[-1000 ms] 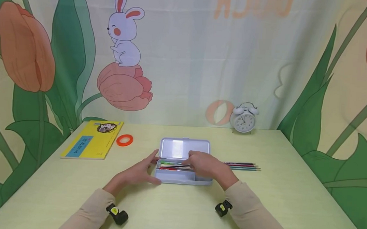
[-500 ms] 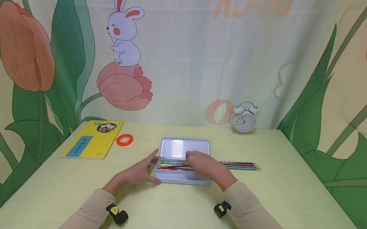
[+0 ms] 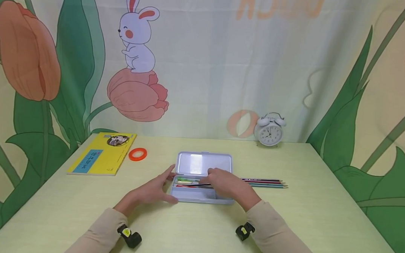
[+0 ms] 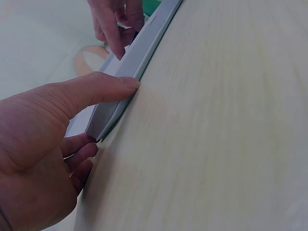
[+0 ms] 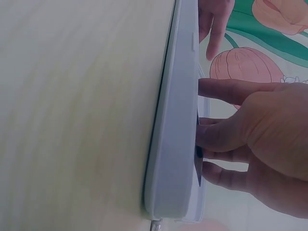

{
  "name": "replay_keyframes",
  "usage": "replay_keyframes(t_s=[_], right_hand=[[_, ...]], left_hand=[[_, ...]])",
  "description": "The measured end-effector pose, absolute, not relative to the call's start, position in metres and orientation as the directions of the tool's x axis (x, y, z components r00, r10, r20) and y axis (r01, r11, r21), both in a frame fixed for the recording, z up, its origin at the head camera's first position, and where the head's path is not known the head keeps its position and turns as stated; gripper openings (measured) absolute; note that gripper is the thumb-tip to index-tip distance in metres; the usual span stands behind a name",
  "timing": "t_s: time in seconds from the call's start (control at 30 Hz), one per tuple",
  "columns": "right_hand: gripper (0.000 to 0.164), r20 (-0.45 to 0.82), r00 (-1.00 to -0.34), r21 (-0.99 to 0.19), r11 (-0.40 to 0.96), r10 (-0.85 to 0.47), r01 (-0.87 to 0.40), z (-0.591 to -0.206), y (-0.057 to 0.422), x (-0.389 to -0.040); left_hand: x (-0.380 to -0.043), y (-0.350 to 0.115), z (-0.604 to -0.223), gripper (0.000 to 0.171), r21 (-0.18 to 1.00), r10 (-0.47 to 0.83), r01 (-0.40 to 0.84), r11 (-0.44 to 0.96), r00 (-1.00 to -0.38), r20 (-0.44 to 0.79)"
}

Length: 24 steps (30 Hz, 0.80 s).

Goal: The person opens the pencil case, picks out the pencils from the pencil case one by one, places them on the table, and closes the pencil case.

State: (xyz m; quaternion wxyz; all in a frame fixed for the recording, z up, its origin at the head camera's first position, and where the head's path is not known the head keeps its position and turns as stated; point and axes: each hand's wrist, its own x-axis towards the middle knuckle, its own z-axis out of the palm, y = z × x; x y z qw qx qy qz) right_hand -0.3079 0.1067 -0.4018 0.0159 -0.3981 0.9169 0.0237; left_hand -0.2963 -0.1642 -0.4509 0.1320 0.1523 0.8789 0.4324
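In the head view a pale pencil case [image 3: 192,194] lies with its lid [image 3: 187,163] raised behind it. My left hand [image 3: 152,188] holds the case's left end, thumb on the front edge and fingers round the corner, as the left wrist view shows. Over the case, my right hand [image 3: 224,182] pinches a dark pencil [image 3: 203,185] that lies slantwise in the back compartment. Its far part is hidden under the hand. Beside it in that compartment are a green item [image 3: 183,179] and a red item [image 3: 183,186], both partly covered.
Several pencils [image 3: 268,183] lie side by side just right of the case. A red-orange roll of tape [image 3: 138,154] and a yellow book [image 3: 103,154] lie to the left. At the table's back stands a white alarm clock [image 3: 269,132], before a printed curtain [image 3: 198,66].
The right hand shifts only slightly over the case, and the dark pencil under it changes angle a little. My left hand stays on the case's left end.
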Motion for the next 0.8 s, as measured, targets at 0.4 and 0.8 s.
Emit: replay_keyframes(t_s=[0.4,0.8], right_hand=[[0.048,-0.056,-0.698,0.021,0.698,-0.714,-0.716,-0.3993,0.1065,-0.3050],[0.070,-0.106,-0.740,-0.043,0.746,-0.665,-0.664,-0.3960,0.1093,-0.3038]], left_hand=[[-0.2976,-0.1645,-0.4517,0.120,0.810,0.397,0.162,0.564,-0.913,-0.094],[-0.2973,-0.1645,-0.4517,0.119,0.811,0.404,0.170,0.560,-0.910,-0.088]])
